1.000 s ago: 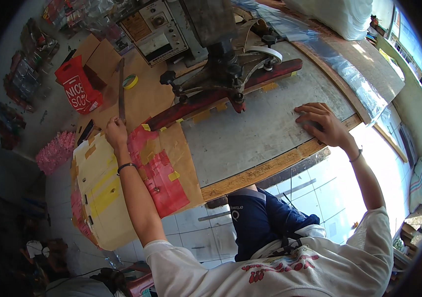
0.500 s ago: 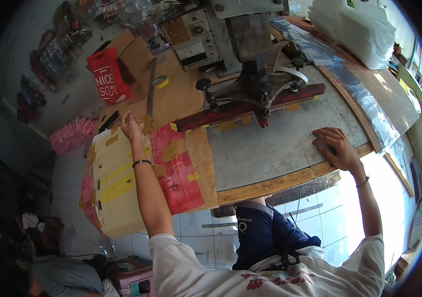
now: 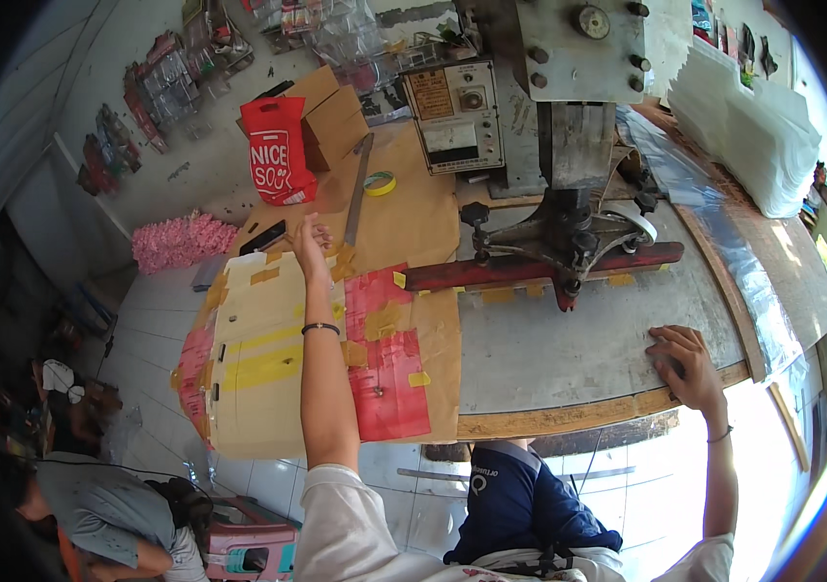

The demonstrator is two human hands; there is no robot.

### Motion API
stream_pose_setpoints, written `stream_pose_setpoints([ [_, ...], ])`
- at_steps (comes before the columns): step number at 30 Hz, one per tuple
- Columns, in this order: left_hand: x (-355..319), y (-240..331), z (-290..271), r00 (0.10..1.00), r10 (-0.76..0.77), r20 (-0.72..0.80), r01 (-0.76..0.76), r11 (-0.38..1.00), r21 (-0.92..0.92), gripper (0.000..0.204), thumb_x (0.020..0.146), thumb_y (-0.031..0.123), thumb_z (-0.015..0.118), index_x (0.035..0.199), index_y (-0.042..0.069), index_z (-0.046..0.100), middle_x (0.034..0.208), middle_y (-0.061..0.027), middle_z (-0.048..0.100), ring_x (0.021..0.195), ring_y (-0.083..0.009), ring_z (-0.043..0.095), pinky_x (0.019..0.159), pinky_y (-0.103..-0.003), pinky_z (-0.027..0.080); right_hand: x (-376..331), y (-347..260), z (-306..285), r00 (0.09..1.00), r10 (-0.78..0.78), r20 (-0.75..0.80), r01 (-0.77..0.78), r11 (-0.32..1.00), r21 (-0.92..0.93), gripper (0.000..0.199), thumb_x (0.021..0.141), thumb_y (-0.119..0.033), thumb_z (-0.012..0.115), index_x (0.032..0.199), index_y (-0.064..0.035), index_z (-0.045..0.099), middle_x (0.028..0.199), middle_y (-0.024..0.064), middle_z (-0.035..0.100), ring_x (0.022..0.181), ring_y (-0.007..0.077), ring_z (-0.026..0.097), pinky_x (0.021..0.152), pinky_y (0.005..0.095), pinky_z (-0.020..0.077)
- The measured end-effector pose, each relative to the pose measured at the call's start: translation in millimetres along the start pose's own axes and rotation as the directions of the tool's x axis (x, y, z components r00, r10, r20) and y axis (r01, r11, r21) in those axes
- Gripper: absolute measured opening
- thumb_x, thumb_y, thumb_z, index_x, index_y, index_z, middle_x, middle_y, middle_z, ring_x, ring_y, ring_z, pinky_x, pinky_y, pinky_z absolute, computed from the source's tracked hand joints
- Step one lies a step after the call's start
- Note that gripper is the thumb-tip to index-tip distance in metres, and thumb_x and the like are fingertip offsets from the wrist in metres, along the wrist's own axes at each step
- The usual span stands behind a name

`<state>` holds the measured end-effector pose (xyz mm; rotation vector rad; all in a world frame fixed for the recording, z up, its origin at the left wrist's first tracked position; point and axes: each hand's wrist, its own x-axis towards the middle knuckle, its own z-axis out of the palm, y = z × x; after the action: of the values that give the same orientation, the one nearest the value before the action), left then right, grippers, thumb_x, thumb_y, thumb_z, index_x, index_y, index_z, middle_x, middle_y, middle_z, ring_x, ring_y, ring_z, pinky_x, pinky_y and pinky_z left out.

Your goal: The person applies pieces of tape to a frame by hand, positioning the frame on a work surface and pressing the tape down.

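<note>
One white-lettered red bag (image 3: 279,150) | left hand (image 3: 311,241): grip unclear | right hand (image 3: 689,367): loosely spread, resting on grey tabletop (image 3: 569,349)

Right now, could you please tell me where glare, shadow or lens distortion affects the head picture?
Head view: glare washes the tiled floor below the right hand almost white; head view: the lower left, around the co-worker in a grey shirt, is dim; head view: fisheye distortion bows the wooden table edge, and the corners go black.
</note>
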<state>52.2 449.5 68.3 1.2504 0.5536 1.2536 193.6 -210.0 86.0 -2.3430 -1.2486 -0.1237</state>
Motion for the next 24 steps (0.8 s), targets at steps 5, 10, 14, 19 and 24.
stream_pose_setpoints([
  [5, -8, -16, 15, 0.988, 0.027, 0.151, -0.065, 0.966, 0.252, 0.024, 0.105, 0.027, 0.057, 0.113, 0.006, 0.066, 0.079, -0.0004, 0.062, 0.063, -0.0054, 0.054, 0.055, -0.021, 0.042, -1, 6, 4, 1.000, 0.007, -0.028, -0.006, 1.000, 0.026, 0.021, 0.082, -0.006, 0.071, 0.102, -0.0050, 0.074, 0.131, 0.0099, 0.067, 0.132, 0.0308, 0.053, 0.114, 0.0451, 0.0378],
  [10, -2, -31, 7, 0.960, 0.100, 0.262, -0.188, 0.923, 0.336, 0.021, 0.105, 0.020, 0.056, 0.113, 0.004, 0.067, 0.079, -0.0003, 0.061, 0.063, -0.0054, 0.053, 0.056, -0.022, 0.043, 0, 4, 6, 0.999, 0.014, -0.050, -0.010, 0.998, 0.066, 0.020, 0.082, -0.006, 0.072, 0.101, -0.0041, 0.075, 0.130, 0.0101, 0.068, 0.130, 0.0313, 0.054, 0.113, 0.0452, 0.0391],
  [14, -8, -32, 19, 0.954, 0.097, 0.285, -0.199, 0.914, 0.354, 0.021, 0.106, 0.018, 0.055, 0.113, 0.003, 0.068, 0.079, -0.0005, 0.061, 0.063, -0.0058, 0.053, 0.056, -0.022, 0.044, -4, 7, 3, 0.995, 0.060, -0.075, -0.051, 0.993, 0.109, 0.020, 0.083, -0.008, 0.072, 0.102, -0.0037, 0.075, 0.128, 0.0107, 0.069, 0.128, 0.0324, 0.056, 0.112, 0.0453, 0.0400],
  [19, -8, -21, 13, 0.945, 0.177, 0.276, -0.278, 0.879, 0.387, 0.020, 0.106, 0.017, 0.054, 0.113, 0.003, 0.067, 0.077, -0.0002, 0.059, 0.062, -0.0060, 0.052, 0.055, -0.023, 0.044, -2, 7, 1, 0.998, 0.016, -0.060, -0.011, 0.997, 0.080, 0.021, 0.083, -0.009, 0.072, 0.103, -0.0039, 0.075, 0.129, 0.0104, 0.069, 0.128, 0.0322, 0.056, 0.112, 0.0455, 0.0399],
  [24, -6, 54, 29, 0.924, 0.355, 0.139, -0.365, 0.930, 0.051, 0.018, 0.105, 0.014, 0.053, 0.114, 0.005, 0.066, 0.073, 0.0025, 0.055, 0.060, -0.0045, 0.049, 0.053, -0.021, 0.039, -3, 9, 3, 0.998, 0.006, -0.060, 0.000, 0.995, 0.104, 0.022, 0.084, -0.010, 0.071, 0.104, -0.0043, 0.075, 0.129, 0.0101, 0.068, 0.128, 0.0316, 0.056, 0.112, 0.0454, 0.0394],
])
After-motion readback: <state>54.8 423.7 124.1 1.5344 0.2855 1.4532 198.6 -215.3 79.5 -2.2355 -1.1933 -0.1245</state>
